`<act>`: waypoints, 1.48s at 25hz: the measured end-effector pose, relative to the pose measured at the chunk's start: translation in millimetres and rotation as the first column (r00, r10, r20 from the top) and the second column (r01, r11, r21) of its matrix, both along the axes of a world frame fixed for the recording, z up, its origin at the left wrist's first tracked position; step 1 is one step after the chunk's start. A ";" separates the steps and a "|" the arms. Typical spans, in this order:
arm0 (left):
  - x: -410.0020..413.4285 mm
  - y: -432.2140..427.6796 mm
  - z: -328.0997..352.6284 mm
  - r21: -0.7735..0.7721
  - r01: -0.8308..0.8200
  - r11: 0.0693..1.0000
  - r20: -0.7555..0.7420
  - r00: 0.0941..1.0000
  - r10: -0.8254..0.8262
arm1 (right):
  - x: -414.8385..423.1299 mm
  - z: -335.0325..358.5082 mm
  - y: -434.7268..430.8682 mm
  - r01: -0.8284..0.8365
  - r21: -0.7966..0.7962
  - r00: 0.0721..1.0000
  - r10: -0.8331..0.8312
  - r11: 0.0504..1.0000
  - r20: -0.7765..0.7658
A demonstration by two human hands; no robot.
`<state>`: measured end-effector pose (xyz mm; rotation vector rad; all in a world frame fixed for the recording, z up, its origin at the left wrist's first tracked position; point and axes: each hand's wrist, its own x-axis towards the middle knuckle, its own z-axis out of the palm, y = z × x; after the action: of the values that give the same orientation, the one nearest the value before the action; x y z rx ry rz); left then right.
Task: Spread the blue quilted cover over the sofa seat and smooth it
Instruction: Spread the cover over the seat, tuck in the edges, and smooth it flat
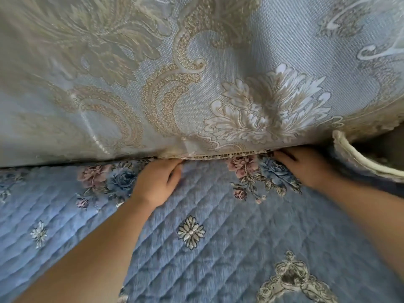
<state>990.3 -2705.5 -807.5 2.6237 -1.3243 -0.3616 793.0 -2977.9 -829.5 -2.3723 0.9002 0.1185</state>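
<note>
Blue quilted cover (196, 248) lay flat across the sofa seat, both bare hands pressed at its back edge. Left hand (156, 182) sat palm down, fingers (175, 169) curled and pushed toward the crease where seat met backrest; grip looked half closed, fingertips hidden at the seam, so whether it pinched any fabric could not be told. Right hand (303, 166) did the same further right, fingers reaching under the lace trim (218, 155) of the backrest drape; its grip was also unclear, tips out of sight. Both forearms came in from the bottom corners, bare, slightly blurred.

Between the hands the cover showed a pink rose (242, 164) and a blue rose (273, 169) embroidered near the seam, with leaves trailing down. Left of the left hand, another rose cluster (107, 178), pink beside blue. Diamond stitching ran over the whole cover. A white daisy motif (191, 231) sat between the forearms, a smaller one (39, 234) far left, an ornate grey-beige medallion (293, 278) at lower right.

Above the seam, the backrest drape (284, 51) filled the upper frame: pale blue woven cloth with beige scrolls and a large white leaf flower (271, 106), hanging down to touch the cover. At far right a cream-piped edge (358, 158) of a cushion or arm cover curled beside the right hand, dark gap behind it.
</note>
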 end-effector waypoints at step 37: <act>-192.8 -248.7 -2.4 0.100 0.337 0.936 -0.196 0.929 -0.313 | -83.3 -15.9 -57.1 0.423 -0.123 0.886 -0.439 0.898 -0.151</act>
<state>797.5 -2954.2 -809.9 2.3944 -1.7263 -0.7366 709.6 -3035.0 -845.5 -2.2001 1.5264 0.1130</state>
